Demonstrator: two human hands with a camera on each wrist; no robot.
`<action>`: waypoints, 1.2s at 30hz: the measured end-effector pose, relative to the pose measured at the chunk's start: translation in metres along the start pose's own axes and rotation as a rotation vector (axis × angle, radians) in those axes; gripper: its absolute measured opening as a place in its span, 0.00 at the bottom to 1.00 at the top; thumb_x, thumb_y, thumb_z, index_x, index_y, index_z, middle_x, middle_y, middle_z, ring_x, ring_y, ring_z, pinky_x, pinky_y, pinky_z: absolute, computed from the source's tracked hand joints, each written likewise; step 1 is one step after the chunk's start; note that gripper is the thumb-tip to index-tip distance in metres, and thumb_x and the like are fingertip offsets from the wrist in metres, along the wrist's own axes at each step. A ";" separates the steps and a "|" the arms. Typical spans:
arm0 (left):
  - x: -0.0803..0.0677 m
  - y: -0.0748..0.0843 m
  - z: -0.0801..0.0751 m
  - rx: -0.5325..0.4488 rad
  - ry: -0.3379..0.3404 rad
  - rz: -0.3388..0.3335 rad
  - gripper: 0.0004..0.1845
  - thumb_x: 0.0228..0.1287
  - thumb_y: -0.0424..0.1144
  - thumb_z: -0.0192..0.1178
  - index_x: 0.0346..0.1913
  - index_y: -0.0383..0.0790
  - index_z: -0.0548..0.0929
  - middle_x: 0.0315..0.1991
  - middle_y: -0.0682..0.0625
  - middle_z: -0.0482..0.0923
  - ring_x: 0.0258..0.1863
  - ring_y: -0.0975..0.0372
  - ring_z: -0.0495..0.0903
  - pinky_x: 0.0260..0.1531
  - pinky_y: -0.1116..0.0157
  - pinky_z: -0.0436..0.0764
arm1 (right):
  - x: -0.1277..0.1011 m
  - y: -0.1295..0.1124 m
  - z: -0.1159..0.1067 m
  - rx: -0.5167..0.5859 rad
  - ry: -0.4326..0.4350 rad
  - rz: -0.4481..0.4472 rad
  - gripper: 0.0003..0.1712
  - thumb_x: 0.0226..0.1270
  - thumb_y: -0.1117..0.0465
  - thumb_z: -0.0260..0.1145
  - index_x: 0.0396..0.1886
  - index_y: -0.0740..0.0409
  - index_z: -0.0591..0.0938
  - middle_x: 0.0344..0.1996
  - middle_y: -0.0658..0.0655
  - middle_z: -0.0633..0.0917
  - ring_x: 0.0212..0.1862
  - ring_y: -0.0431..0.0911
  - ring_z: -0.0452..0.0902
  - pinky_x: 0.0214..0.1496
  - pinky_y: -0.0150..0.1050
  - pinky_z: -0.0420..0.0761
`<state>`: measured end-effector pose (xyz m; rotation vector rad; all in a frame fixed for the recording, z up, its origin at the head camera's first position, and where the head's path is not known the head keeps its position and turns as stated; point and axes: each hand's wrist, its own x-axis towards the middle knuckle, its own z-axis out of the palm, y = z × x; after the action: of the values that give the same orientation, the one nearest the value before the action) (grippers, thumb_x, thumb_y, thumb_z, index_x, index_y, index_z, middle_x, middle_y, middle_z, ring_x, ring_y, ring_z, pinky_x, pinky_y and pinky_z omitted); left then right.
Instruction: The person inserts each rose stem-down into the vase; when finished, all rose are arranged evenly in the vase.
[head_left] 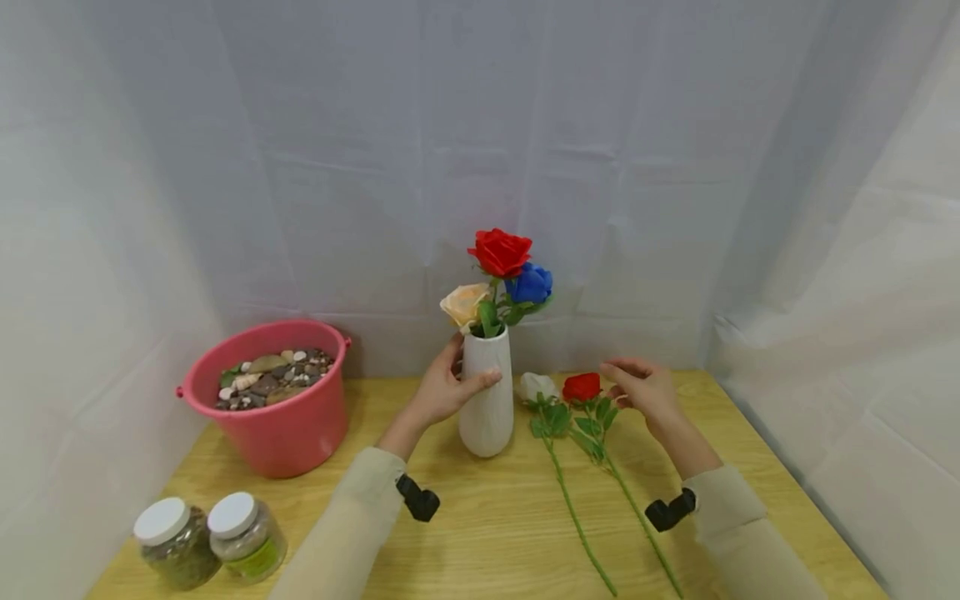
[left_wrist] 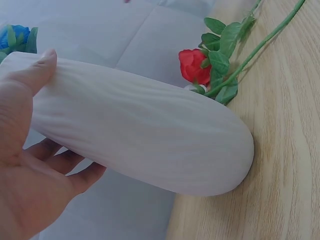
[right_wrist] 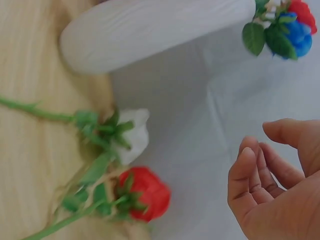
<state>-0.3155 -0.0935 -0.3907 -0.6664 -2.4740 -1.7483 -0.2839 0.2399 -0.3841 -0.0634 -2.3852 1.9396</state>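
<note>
A white ribbed vase (head_left: 487,412) stands upright on the table, holding a red rose (head_left: 501,252), a blue rose (head_left: 529,284) and a cream rose (head_left: 464,306). My left hand (head_left: 441,392) grips the vase's upper part, its thumb across the front and the fingers behind. On the table to the right lie a white rose (head_left: 537,387) and a second red rose (head_left: 581,387), stems toward me. My right hand (head_left: 645,393) hovers just right of that red bloom, fingers loosely bent. In the right wrist view nothing sits between its thumb and fingers.
At the left stands a pink bucket (head_left: 288,437) filled with stones and shells (head_left: 273,379). Two white-lidded jars (head_left: 247,542) are at the front left. White sheeting (head_left: 360,167) hangs behind and on both sides of the wooden table (head_left: 457,525).
</note>
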 end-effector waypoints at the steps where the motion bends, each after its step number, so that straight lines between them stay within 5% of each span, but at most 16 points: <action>1: 0.000 0.000 0.000 0.000 0.000 -0.002 0.46 0.70 0.46 0.70 0.83 0.42 0.57 0.77 0.35 0.68 0.74 0.40 0.72 0.70 0.40 0.75 | 0.000 0.005 -0.002 -0.010 -0.004 0.007 0.32 0.75 0.52 0.70 0.68 0.70 0.79 0.39 0.41 0.87 0.30 0.36 0.84 0.34 0.33 0.86; 15: -0.002 0.003 0.000 0.009 -0.002 -0.007 0.45 0.70 0.47 0.70 0.83 0.42 0.58 0.75 0.34 0.69 0.73 0.40 0.73 0.69 0.40 0.76 | -0.021 0.071 -0.017 -0.134 -0.055 0.063 0.31 0.76 0.54 0.70 0.68 0.71 0.78 0.53 0.60 0.89 0.39 0.47 0.89 0.40 0.44 0.90; 29: 0.000 0.001 0.000 0.022 -0.012 -0.035 0.47 0.70 0.49 0.70 0.84 0.45 0.56 0.77 0.36 0.67 0.75 0.40 0.71 0.70 0.40 0.75 | -0.032 0.103 -0.022 -0.123 -0.093 0.108 0.27 0.73 0.63 0.70 0.63 0.77 0.78 0.41 0.58 0.91 0.36 0.48 0.89 0.37 0.44 0.91; 36: -0.001 0.001 -0.001 0.016 -0.012 -0.041 0.49 0.70 0.49 0.70 0.85 0.45 0.54 0.78 0.35 0.67 0.75 0.40 0.71 0.70 0.40 0.74 | -0.029 0.112 -0.022 -0.160 -0.145 0.110 0.28 0.71 0.67 0.69 0.65 0.79 0.76 0.45 0.65 0.88 0.38 0.49 0.88 0.38 0.45 0.91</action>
<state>-0.3147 -0.0939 -0.3895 -0.6307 -2.5249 -1.7409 -0.2539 0.2825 -0.4900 -0.0649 -2.6820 1.8527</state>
